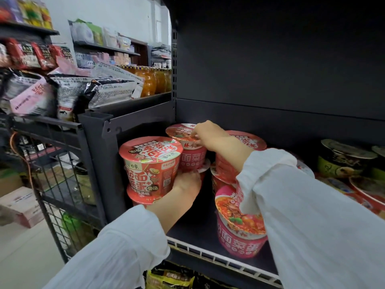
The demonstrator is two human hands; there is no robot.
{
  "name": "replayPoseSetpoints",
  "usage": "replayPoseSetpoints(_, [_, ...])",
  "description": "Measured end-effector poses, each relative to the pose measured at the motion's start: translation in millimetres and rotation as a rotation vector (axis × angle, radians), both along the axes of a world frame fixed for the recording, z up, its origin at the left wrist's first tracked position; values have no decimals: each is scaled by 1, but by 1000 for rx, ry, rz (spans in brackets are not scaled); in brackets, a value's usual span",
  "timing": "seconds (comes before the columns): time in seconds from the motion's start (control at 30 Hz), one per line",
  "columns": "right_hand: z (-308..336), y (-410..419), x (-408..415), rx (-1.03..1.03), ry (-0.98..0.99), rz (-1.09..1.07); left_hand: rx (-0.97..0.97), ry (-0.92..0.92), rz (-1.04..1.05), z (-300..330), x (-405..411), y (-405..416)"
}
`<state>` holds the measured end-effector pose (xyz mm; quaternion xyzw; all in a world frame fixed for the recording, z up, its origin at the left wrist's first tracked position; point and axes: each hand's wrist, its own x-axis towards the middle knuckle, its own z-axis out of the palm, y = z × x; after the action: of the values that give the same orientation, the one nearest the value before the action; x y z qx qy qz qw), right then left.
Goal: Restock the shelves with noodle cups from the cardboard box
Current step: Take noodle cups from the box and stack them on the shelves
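- Nearest me, at the shelf's point(208, 250) front edge, a pink noodle cup point(241, 236) stands upright, partly behind my right sleeve point(312, 215).
- My left hand point(187, 182) reaches in low at the left end, fingers curled round the base of the rear cup point(192, 157); I cannot see their tips.
- A front cup point(151, 161) sits stacked on another at the left edge.
- My right hand point(208, 132) pinches the rear cup's lid rim, near the back wall.
- Dark-lidded bowls point(345, 157) sit toward the right end.
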<state>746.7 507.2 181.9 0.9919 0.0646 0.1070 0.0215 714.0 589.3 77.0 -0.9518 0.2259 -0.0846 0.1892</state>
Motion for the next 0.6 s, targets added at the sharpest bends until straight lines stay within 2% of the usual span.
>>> replayPoseSetpoints(0.17, [-4, -8, -3, -19, 38, 38, -38, 39, -30, 8, -3, 3])
replayPoseSetpoints(0.33, [-5, -3, 1, -114, -106, 43, -76, 32, -24, 7, -5, 3])
replayPoseSetpoints(0.5, [-4, -13, 1, 52, 51, 74, -65, 35, -23, 6, -5, 5])
replayPoseSetpoints(0.6, [-5, -14, -3, 30, 21, 44, -52, 44, -11, 7, -5, 4])
